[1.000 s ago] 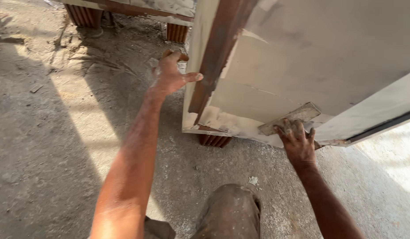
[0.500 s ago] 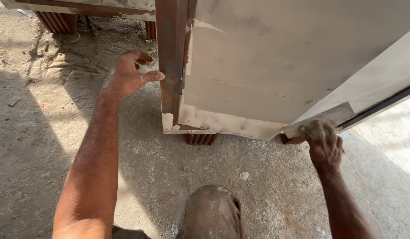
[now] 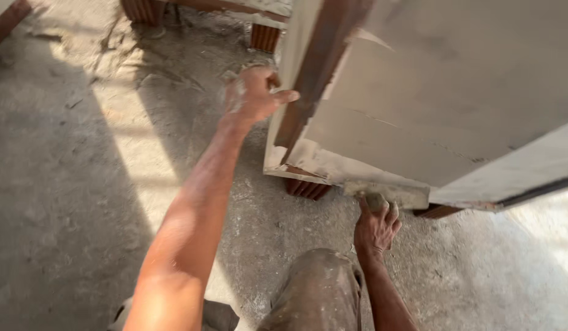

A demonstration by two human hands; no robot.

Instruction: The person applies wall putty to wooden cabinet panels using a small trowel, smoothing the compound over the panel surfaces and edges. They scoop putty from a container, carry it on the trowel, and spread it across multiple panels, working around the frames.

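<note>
Gripped in the right hand [image 3: 375, 228] is the handle of a putty knife [image 3: 385, 194], its fingers closed tightly round it; the broad, putty-caked blade is laid flat against the bottom edge of a pale, filler-coated door panel [image 3: 431, 116] just above the grip. The panel is leaned over and propped clear of the floor on ribbed red bricks [image 3: 307, 187], 1 of them just left of the grip. Up and to the left of the grip, the left hand [image 3: 253, 95] is pressed against the brown wooden frame edge [image 3: 308, 86], thumb out and fingers curled round the side, so that the panel is steadied rather than clasped. Spreading filler along the lower edge is judged to be the step in hand; the next stroke would call for the blade to be kept flat and drawn along that edge while the panel is held firm. No containers are seen. Below the grip a dusty knee [image 3: 318, 288] is raised over the rough concrete floor [image 3: 63, 184].
</note>
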